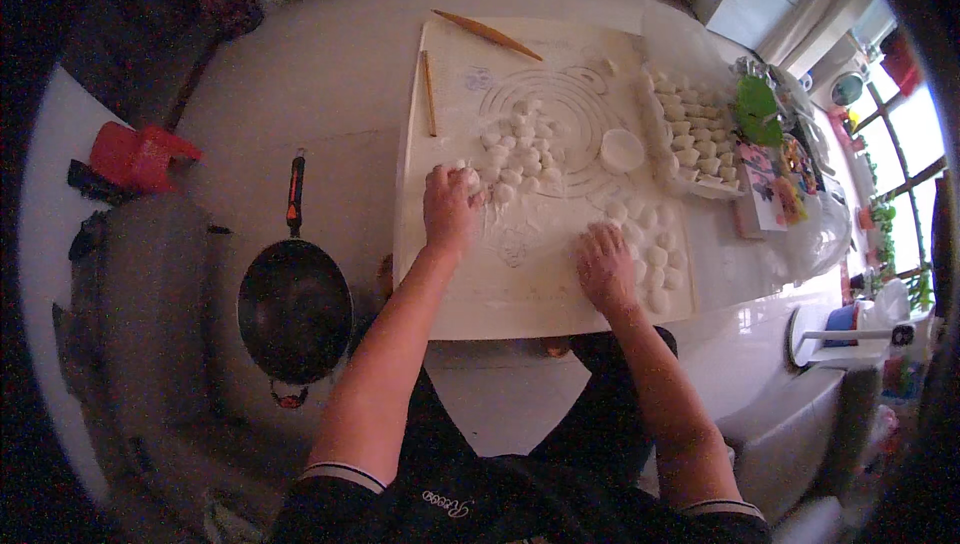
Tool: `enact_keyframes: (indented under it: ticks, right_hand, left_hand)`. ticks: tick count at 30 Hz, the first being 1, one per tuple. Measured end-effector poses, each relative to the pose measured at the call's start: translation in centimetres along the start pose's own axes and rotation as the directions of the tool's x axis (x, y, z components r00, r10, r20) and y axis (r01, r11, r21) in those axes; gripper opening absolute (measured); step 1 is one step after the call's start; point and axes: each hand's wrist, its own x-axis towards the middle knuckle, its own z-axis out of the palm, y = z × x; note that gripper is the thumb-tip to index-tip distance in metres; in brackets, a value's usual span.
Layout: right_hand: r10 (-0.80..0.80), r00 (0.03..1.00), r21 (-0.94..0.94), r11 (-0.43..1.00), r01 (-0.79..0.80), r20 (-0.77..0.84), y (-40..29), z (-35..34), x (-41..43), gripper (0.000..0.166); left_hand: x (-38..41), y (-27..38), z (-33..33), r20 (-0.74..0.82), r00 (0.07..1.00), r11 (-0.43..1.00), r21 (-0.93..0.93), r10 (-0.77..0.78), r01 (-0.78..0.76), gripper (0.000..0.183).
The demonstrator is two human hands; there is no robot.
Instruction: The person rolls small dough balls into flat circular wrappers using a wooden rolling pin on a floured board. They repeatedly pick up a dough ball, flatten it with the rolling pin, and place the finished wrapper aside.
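My left hand (448, 215) is at the left side of a heap of floured dough pieces (529, 148), its fingers and thumb around one small dough piece (469, 177). Palm down, my right hand (604, 265) rests at the left edge of a group of flattened dough rounds (657, 257). One round lies just beyond its fingertips; what is under the palm is hidden. Both hands are over a pale kneading mat (517, 296) printed with rings and dusted with flour. A round white dish (622, 151) sits right of the heap.
A tapered wooden rolling pin (489, 34) and a thin wooden stick (429, 93) lie on the mat's far left part. To the right stands a tray of shaped dumplings (697, 182), beside plastic bags and a green item (757, 110). A dark wok (295, 311) is left of the table.
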Motion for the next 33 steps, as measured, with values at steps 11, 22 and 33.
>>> enact_keyframes:
  ticks: [11,22,33]
  right_hand:
    - [0.17,0.985,0.345,0.927,-0.148,-0.033,-5.7,3.5,10.7,0.03]
    - [0.16,0.986,0.284,0.944,-0.167,0.048,-6.7,-2.6,-0.7,0.034]
    - [0.13,0.991,0.09,0.987,-0.132,0.021,-8.7,1.3,3.8,0.052]
  left_hand:
    - [-2.9,1.9,-0.4,0.071,0.991,0.976,-0.181,-0.11,0.121,0.043]
    - [-8.7,3.8,-4.8,0.219,0.971,0.989,-0.098,-0.091,0.115,0.052]
    - [-5.6,3.8,-0.3,0.178,0.98,0.967,0.252,-0.087,0.04,0.075]
